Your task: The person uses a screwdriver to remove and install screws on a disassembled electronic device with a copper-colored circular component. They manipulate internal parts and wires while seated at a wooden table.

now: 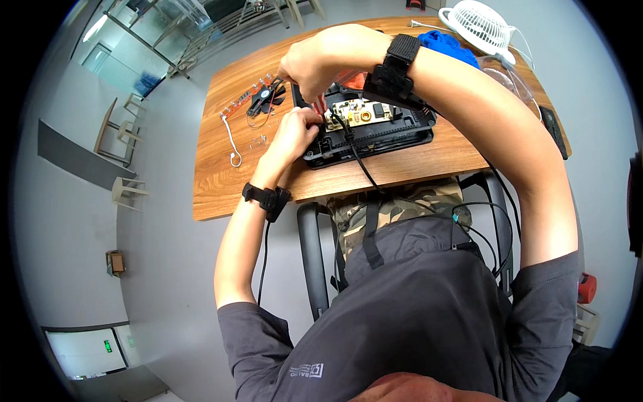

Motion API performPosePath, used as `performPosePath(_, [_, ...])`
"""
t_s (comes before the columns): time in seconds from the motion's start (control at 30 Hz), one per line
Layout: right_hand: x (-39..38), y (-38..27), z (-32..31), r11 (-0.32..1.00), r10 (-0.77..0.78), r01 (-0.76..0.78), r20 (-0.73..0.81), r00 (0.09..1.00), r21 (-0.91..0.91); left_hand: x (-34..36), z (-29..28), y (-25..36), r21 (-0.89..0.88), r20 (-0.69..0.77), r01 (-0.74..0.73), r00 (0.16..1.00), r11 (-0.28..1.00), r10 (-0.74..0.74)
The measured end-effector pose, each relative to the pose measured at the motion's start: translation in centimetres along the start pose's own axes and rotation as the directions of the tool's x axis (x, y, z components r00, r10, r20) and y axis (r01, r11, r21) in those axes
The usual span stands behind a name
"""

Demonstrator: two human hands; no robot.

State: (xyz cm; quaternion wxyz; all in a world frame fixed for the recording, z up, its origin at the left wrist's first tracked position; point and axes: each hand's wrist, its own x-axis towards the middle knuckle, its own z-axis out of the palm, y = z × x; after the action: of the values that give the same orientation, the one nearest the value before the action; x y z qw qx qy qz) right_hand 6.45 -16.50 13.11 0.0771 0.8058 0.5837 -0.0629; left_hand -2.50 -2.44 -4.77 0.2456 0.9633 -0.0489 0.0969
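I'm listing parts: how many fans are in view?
2: a small black fan left of the open black housing, and a white caged fan by the far right corner of the table. The right arm may hide others.

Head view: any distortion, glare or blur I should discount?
Head view, fisheye bows the edges of the wooden table and the rim goes black; head view, a bright strip at upper left looks washed out; head view, the circuit board is well lit, but fingertip detail on the left hand and right hand is too small to judge.
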Motion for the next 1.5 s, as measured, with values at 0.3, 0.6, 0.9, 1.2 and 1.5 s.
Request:
performPosePath(0.3, [-1.5,-1.3,0.2,0.979,-0.011,-0.006,-0.085,0.996,-0.204,-0.1,-0.5,0.9,0.003,0.004,0.024,1.000,1.000,-0.024])
performPosePath(0.6, [-0.2,-0.7,0.2,0.999,-0.005,0.004,-0.005,1.000,-0.051,-0.6,-0.1,-0.3,0.026,-0.054,-0.078,0.995,0.997,0.079])
performPosePath(0.9, [-1.4,-1.9,0.2,0.996,0.092,-0.092,-0.061,0.994,0.008,-0.7,-0.5,0.6,0.011,-0.030,0.011,0.999,1.000,-0.011])
performPosePath(1.2, [0.5,-0.5,0.9,0.994,-0.105,0.107,-0.109,0.989,0.016,-0.6,-0.5,0.9,-0.055,-0.028,0.039,0.999,0.998,-0.041])
performPosePath(1.5, [-1.2,-1.5,1.2,0.999,0.008,-0.017,-0.180,0.984,-0.046,-0.5,-0.2,0.5,-0.061,-0.061,-0.028,0.998,0.998,0.024])
